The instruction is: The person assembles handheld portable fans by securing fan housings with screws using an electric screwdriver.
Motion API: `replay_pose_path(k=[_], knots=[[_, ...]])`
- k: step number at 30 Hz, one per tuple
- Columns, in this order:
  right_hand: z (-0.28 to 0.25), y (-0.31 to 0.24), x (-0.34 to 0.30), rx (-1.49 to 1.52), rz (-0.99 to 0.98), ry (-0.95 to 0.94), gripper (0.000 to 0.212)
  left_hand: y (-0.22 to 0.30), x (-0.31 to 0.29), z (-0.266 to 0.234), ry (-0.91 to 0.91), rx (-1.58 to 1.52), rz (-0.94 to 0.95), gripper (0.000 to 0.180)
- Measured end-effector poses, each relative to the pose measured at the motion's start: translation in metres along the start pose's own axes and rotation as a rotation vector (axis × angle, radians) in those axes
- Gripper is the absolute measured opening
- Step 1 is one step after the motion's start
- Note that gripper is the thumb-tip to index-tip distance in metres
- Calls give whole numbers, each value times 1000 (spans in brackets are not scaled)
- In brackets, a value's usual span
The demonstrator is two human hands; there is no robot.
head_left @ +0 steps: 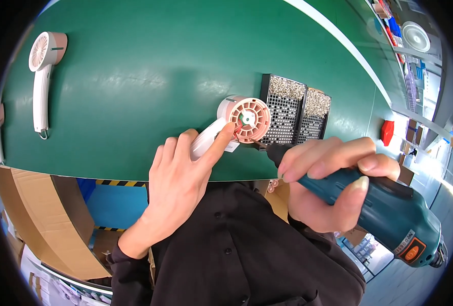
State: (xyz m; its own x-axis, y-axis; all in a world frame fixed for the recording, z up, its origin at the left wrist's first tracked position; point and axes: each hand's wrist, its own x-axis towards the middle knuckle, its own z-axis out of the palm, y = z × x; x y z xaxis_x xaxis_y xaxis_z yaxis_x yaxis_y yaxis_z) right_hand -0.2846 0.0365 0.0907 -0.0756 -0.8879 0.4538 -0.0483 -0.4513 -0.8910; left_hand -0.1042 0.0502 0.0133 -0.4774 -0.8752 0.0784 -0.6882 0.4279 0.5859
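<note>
My left hand [179, 173] is closed on a pink and white handheld fan [257, 109] near the table's front edge, index finger stretched to its open head. Inside the round pink housing show a white hub, a bit of green and thin red wires. My right hand [333, 178] wraps round a dark teal electric screwdriver [394, 219], which slants down from the right. Its thin bit [260, 145] meets the lower rim of the fan head; whether a screw is under the tip I cannot make out.
Two black perforated screw trays [265, 84] with piles of small screws stand just right of the fan. Another handheld fan [42, 92] lies at the far left of the green table [134, 51]. Cardboard boxes [48, 214] stand below the front edge. A red object [387, 132] sits at right.
</note>
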Motion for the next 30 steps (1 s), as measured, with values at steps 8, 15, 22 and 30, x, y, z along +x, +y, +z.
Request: replay_pose_path(k=[8, 15, 22, 30], knots=[[15, 4, -12, -150, 122, -10, 28, 0, 1, 0, -35, -7, -18, 74], [13, 19, -15, -43, -11, -52, 29, 2, 2, 0, -40, -43, -40, 75], [8, 18, -12, 40, 7, -94, 28, 0, 1, 2, -34, -32, -26, 74], [-21, 10, 6, 64, -153, 252, 23, 1, 9, -6, -58, -6, -45, 64]])
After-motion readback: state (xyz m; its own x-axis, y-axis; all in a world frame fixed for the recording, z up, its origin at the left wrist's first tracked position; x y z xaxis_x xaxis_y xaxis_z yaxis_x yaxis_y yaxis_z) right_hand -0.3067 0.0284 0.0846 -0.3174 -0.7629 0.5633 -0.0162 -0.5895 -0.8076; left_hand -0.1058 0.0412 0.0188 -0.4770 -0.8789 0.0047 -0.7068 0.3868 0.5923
